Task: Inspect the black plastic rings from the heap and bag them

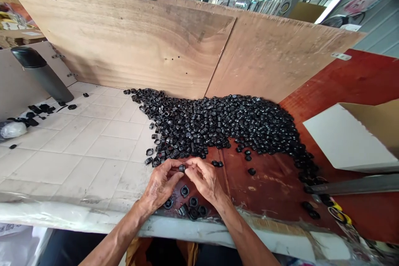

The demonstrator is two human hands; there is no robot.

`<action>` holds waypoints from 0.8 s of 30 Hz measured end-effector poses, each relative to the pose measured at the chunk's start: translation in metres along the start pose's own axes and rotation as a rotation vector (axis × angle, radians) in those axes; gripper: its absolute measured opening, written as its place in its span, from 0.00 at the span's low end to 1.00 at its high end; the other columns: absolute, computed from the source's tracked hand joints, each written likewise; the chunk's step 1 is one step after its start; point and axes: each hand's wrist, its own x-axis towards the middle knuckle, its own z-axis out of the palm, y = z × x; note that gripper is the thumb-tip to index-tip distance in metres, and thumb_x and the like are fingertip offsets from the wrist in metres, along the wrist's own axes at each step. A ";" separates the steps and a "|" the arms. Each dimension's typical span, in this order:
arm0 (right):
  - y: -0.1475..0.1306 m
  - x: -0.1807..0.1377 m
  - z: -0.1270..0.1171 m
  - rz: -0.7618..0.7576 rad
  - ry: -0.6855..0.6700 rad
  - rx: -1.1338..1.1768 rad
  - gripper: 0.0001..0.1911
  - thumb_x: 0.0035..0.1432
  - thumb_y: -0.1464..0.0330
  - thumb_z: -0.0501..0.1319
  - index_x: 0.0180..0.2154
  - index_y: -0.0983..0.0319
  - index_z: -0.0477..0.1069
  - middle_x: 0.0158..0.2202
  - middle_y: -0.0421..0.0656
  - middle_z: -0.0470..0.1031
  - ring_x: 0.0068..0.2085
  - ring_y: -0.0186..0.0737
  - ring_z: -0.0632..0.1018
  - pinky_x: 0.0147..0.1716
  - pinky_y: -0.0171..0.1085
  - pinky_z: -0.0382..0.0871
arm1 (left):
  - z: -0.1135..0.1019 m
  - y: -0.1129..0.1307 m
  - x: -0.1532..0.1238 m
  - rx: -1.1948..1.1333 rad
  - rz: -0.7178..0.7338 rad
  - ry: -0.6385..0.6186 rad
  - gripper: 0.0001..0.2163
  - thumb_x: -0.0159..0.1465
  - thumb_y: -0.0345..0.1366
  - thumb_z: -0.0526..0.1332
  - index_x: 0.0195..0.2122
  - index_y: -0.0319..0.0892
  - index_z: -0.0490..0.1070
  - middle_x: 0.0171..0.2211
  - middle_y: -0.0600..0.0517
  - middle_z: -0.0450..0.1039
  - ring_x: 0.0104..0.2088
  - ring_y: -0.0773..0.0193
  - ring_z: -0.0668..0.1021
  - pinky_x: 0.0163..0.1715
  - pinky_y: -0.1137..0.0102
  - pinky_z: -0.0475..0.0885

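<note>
Between my two hands, near the front of the table, is a small round black plastic part (182, 168). My left hand (162, 183) grips it between thumb and fingers from the left. On its other side, the closed fingertips of my right hand (204, 178) meet it. Just below the hands lie several loose black plastic caps (193, 202) on the reddish-brown board (249, 191). Beyond my fingers spreads a large heap of small black plastic parts (218, 118), ring-like at the left and rounder at the right.
A plywood panel (140, 41) rises behind the heap. A dark bottle (43, 75) stands at the left, with black pieces (40, 110) and a plastic-wrapped bundle (14, 129) nearby. At the right are a white box (343, 137), a metal bar (358, 185) and yellow-handled scissors (341, 215).
</note>
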 end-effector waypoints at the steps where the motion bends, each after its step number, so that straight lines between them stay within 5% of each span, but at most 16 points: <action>1: 0.000 0.000 -0.001 -0.008 -0.018 0.012 0.06 0.66 0.65 0.62 0.36 0.59 0.76 0.28 0.39 0.76 0.29 0.37 0.76 0.32 0.34 0.68 | 0.000 0.000 0.000 -0.009 -0.010 -0.003 0.08 0.68 0.36 0.64 0.47 0.45 0.78 0.44 0.50 0.84 0.40 0.61 0.86 0.42 0.67 0.82; 10: 0.000 -0.001 -0.001 -0.029 -0.065 0.056 0.04 0.64 0.69 0.62 0.39 0.58 0.76 0.31 0.40 0.79 0.31 0.39 0.79 0.35 0.34 0.72 | 0.002 -0.003 -0.001 -0.076 -0.063 -0.026 0.08 0.69 0.38 0.63 0.47 0.44 0.77 0.41 0.50 0.85 0.38 0.60 0.86 0.39 0.68 0.81; 17: 0.005 -0.002 0.009 0.110 -0.098 -0.038 0.18 0.71 0.66 0.53 0.26 0.58 0.66 0.22 0.38 0.71 0.26 0.37 0.73 0.28 0.34 0.64 | 0.001 -0.007 -0.002 0.224 0.243 0.015 0.10 0.68 0.30 0.61 0.48 0.45 0.77 0.47 0.47 0.83 0.50 0.56 0.84 0.54 0.60 0.79; 24: -0.001 -0.001 0.007 0.126 -0.079 0.145 0.05 0.65 0.65 0.61 0.41 0.58 0.74 0.29 0.39 0.76 0.29 0.38 0.79 0.30 0.34 0.71 | 0.005 -0.002 0.001 -0.131 -0.105 -0.019 0.09 0.69 0.40 0.63 0.46 0.42 0.75 0.39 0.48 0.85 0.38 0.58 0.86 0.39 0.65 0.81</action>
